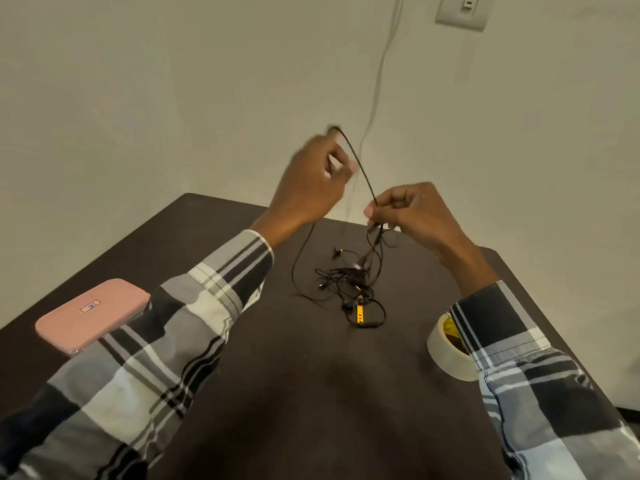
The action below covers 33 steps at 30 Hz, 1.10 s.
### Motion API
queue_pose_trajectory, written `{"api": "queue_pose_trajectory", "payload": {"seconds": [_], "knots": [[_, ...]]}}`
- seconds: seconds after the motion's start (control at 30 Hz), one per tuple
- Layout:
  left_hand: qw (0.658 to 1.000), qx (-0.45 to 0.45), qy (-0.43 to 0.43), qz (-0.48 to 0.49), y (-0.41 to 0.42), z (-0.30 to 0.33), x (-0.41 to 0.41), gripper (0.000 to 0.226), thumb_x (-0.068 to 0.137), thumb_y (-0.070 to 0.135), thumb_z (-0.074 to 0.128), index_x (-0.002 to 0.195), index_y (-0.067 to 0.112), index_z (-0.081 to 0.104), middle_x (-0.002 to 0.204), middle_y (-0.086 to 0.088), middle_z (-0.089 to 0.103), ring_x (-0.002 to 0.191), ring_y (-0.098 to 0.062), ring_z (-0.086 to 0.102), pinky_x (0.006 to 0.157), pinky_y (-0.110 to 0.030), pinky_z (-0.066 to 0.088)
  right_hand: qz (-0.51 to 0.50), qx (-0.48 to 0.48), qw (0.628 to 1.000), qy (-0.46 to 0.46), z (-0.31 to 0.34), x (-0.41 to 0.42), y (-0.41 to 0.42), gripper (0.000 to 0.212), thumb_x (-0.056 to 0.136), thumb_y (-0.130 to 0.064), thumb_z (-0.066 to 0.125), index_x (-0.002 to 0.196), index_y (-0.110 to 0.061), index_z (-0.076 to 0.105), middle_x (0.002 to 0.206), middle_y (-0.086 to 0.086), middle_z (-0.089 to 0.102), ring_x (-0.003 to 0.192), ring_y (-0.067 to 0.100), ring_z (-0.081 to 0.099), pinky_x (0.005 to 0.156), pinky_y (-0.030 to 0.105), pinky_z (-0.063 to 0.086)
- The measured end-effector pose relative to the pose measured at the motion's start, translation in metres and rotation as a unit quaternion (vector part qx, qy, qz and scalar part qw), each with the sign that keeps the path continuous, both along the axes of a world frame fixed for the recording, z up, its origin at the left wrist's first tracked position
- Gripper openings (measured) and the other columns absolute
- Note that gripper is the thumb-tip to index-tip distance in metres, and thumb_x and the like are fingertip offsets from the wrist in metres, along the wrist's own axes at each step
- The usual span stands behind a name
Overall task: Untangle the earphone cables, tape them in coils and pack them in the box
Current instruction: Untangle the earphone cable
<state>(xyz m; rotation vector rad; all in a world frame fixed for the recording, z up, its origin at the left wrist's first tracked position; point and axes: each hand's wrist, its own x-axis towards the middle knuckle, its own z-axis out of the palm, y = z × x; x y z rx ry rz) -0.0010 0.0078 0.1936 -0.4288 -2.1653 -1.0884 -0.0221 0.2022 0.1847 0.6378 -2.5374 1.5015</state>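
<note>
A tangle of black earphone cables (349, 282) with a yellow remote piece lies in the middle of the dark table (294, 393). My left hand (311, 178) is raised above the table and pinches one black cable strand near its top. That strand runs down to my right hand (412, 209), which pinches it just above the tangle. Another loop of the cable hangs from the left hand down to the table. A roll of pale tape (446, 355) stands at the right, partly hidden by my right sleeve. A pink box (90, 315) lies at the left.
The table stands against a plain wall. A thin white cord (377, 84) hangs down the wall behind the hands. A wall plate (462, 10) is at the top right. The table's right edge drops off near the tape roll.
</note>
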Motion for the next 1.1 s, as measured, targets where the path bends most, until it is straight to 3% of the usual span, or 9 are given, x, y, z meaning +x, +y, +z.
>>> {"api": "queue_pose_trajectory", "payload": {"seconds": [0.13,0.27,0.5,0.6,0.73,0.8,0.87,0.97,1.1], "knots": [[0.995,0.095,0.006,0.040,-0.024,0.012,-0.001,0.051,0.095,0.029,0.060,0.142,0.013,0.047,0.094,0.014,0.062,0.085,-0.004,0.055,0.077,-0.006,0.040,0.019,0.056,0.996,-0.066,-0.017,0.001,0.012,0.012,0.084,-0.009,0.078,0.095,-0.009,0.079,0.081,0.003,0.077,0.065,-0.007,0.064,0.056,0.004,0.043],[0.991,0.119,0.026,0.064,-0.039,0.003,-0.001,0.044,0.093,0.029,0.063,0.133,0.012,0.057,0.080,0.020,0.059,0.082,-0.005,0.054,0.080,-0.015,0.045,0.032,0.087,0.993,-0.079,-0.022,0.001,0.016,0.017,0.080,-0.007,0.080,0.094,-0.016,0.079,0.090,0.006,0.078,0.077,0.003,0.070,0.066,0.009,0.052],[0.964,0.235,0.014,0.125,-0.061,-0.020,-0.003,0.028,0.089,0.030,0.068,0.114,0.016,0.068,0.067,0.013,0.054,0.063,-0.005,0.047,0.068,-0.021,0.047,0.027,-0.030,0.992,-0.119,-0.024,0.001,0.020,0.015,0.089,-0.014,0.072,0.101,-0.006,0.076,0.090,0.011,0.079,0.075,0.017,0.075,0.066,0.024,0.061],[0.952,0.259,-0.029,0.159,-0.074,-0.044,-0.001,0.013,0.090,0.029,0.067,0.092,0.017,0.073,0.066,0.006,0.057,0.059,-0.007,0.049,0.062,-0.026,0.045,0.031,-0.095,0.986,-0.130,-0.021,0.003,0.025,0.021,0.091,-0.017,0.070,0.102,0.001,0.074,0.095,0.011,0.078,0.085,0.020,0.076,0.071,0.031,0.062],[0.942,0.015,-0.217,0.256,-0.081,-0.079,0.005,0.035,0.090,0.046,0.063,0.078,0.014,0.073,0.076,-0.002,0.071,0.076,-0.020,0.067,0.059,-0.025,0.042,0.053,-0.099,0.979,-0.172,-0.024,0.005,0.022,0.025,0.091,-0.016,0.068,0.105,0.005,0.070,0.098,0.015,0.077,0.087,0.022,0.076,0.066,0.028,0.063],[0.938,-0.064,-0.241,0.241,-0.073,-0.090,0.007,0.030,0.089,0.046,0.065,0.082,0.018,0.073,0.082,0.003,0.072,0.087,-0.017,0.066,0.065,-0.027,0.045,0.052,-0.078,0.981,-0.171,-0.028,0.007,0.015,0.023,0.088,-0.016,0.073,0.100,0.005,0.072,0.093,0.015,0.078,0.077,0.019,0.073,0.060,0.023,0.059],[0.964,-0.080,-0.205,0.152,-0.056,-0.092,0.011,0.022,0.090,0.040,0.066,0.103,0.023,0.071,0.101,0.009,0.069,0.099,-0.009,0.061,0.080,-0.028,0.048,0.048,-0.064,0.983,-0.164,-0.033,0.007,0.006,0.020,0.085,-0.016,0.077,0.094,0.002,0.073,0.087,0.013,0.077,0.071,0.016,0.070,0.057,0.020,0.056],[0.979,-0.072,-0.183,-0.046,-0.026,-0.085,0.017,0.038,0.094,0.033,0.062,0.131,0.026,0.058,0.120,0.013,0.066,0.115,-0.003,0.057,0.099,-0.030,0.044,0.039,-0.057,0.985,-0.156,-0.041,0.006,-0.005,0.019,0.083,-0.020,0.080,0.088,-0.003,0.074,0.077,0.007,0.076,0.068,0.013,0.069,0.057,0.020,0.054],[0.986,-0.080,-0.130,-0.072,-0.006,-0.083,0.014,0.021,0.094,0.023,0.064,0.113,0.025,0.073,0.101,0.010,0.075,0.090,-0.008,0.069,0.084,-0.036,0.056,0.021,-0.078,0.982,-0.169,-0.048,0.007,-0.010,0.027,0.085,-0.023,0.078,0.089,0.004,0.074,0.079,0.013,0.075,0.065,0.014,0.068,0.056,0.021,0.054]]}}
